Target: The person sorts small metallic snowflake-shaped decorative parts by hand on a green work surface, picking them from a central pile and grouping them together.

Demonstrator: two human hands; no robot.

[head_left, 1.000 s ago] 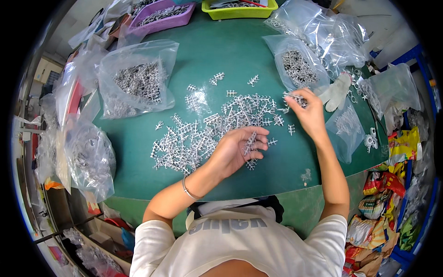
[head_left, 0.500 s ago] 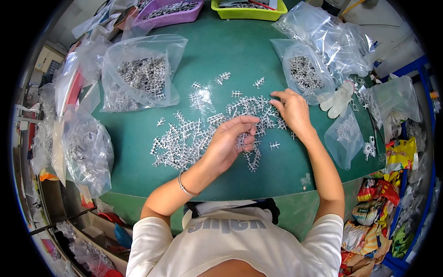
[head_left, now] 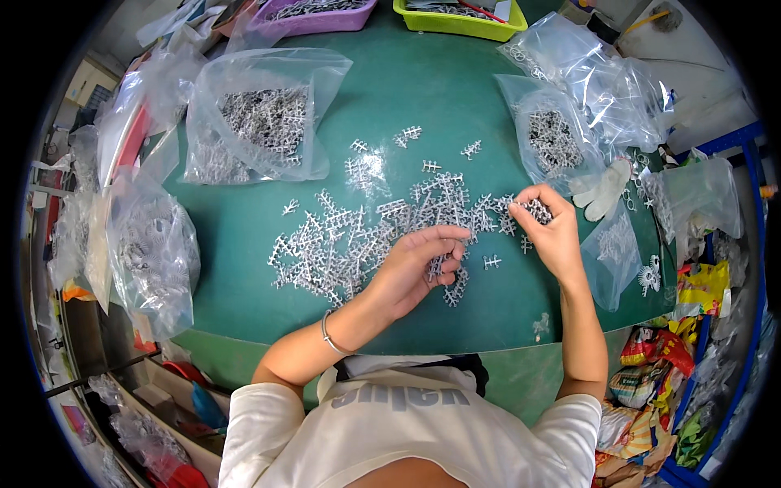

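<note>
"Dozens of silvery branched pieces (head_left: 325,252) lay heaped mid-table. How would they have handled?"

"Light and stiff, I'd judge, probably metal and a bit slick; the thin side arms seemed likely to snag on one another, perhaps bend. The central stem looked the best hold."

"And the hands?"

"The right hand (head_left: 560,236) had thumb and fingers closed on a small clump (head_left: 538,213) at the spread's right edge. The left hand (head_left: 407,268) was loosely curled at the near side, pieces showing between its fingers; whether it gripped them, I couldn't tell."

"What lay around?"

"A smooth green table (head_left: 464,329), glossy where light struck. Filled plastic bags (head_left: 268,122) flanked the pieces, a pale glove (head_left: 602,190) lay rightward, and purple (head_left: 325,22) and yellow-green trays (head_left: 464,27) stood at the far edge."

"Beyond?"

"Colourful packets (head_left: 657,348) crowded by a blue rack (head_left: 726,141) on the right."
</note>
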